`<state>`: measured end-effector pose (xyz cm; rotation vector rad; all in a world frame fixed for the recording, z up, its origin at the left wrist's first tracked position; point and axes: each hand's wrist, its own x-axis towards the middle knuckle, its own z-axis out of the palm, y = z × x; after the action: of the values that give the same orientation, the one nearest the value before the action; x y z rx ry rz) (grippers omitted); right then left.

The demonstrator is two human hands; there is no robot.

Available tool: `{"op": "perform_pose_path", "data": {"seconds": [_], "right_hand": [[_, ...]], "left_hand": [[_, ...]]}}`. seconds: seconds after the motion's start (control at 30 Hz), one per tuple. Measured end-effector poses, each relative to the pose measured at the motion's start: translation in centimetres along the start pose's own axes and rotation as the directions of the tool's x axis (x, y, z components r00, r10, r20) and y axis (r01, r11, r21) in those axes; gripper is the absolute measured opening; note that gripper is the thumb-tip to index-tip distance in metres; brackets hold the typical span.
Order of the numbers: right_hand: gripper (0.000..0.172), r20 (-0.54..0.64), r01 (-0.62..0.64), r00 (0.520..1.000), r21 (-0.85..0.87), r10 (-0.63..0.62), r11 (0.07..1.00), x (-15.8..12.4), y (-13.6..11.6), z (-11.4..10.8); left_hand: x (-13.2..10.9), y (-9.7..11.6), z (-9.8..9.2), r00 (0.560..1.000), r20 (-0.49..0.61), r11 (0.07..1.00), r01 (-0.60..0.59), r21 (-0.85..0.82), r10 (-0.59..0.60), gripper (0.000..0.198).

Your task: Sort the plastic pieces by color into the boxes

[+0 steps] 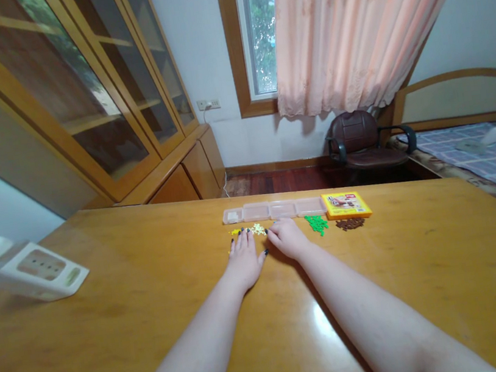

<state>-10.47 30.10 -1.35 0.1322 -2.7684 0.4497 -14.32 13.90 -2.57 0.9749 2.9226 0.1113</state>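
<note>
Shows left hand (243, 260) flat, with fingers slightly apart, at small cream pieces (258, 229); shows right hand (288, 237) curled beside them; cannot tell whether clamped on anything.

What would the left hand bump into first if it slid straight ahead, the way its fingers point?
The left hand would probably meet the small yellow pieces first; it may already touch them. Just beyond lies the row of clear plastic trays.

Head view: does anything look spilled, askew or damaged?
Nothing clearly stands out. Loose pale pieces near the left hand, green pieces and brown pieces lie on the table, but in separate colour groups, looking sorted rather than spilled.
</note>
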Motion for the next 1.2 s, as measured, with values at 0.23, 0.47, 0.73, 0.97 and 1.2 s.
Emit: {"op": "perform_pose_path", "data": {"seconds": [0.23, 0.47, 0.73, 0.97, 1.2], "right_hand": [[0.027, 0.044, -0.014, 0.999, 0.022, 0.013, 1.000, 0.1, -0.3, 0.2], [0.032, 0.025, -0.094, 0.995, -0.016, 0.094, 0.995, 0.1, -0.2, -0.2], [0.025, 0.064, -0.051, 0.997, 0.047, 0.048, 0.998, 0.0, -0.6, -0.3], [0.037, 0.078, -0.044, 0.996, 0.044, 0.041, 0.998, 0.0, -0.5, -0.5], [0.025, 0.066, -0.023, 0.998, 0.100, 0.016, 0.995, 0.0, -0.7, -0.2]], "left_hand": [[0.7, -0.1, 0.3, 0.989, 0.011, 0.988, -0.143, -0.060, 0.144, 0.064], [-0.4, 0.7, -0.7, 0.999, 0.011, 0.999, -0.034, 0.006, 0.034, 0.068], [-1.2, 1.6, -0.7, 0.992, 0.081, 0.996, -0.094, 0.001, 0.093, 0.061], [-0.9, 0.9, -1.2, 0.994, 0.055, 0.994, -0.096, -0.053, 0.099, 0.058], [0.0, 0.5, -1.0, 0.989, 0.017, 0.985, -0.144, -0.094, 0.146, 0.057]]}}
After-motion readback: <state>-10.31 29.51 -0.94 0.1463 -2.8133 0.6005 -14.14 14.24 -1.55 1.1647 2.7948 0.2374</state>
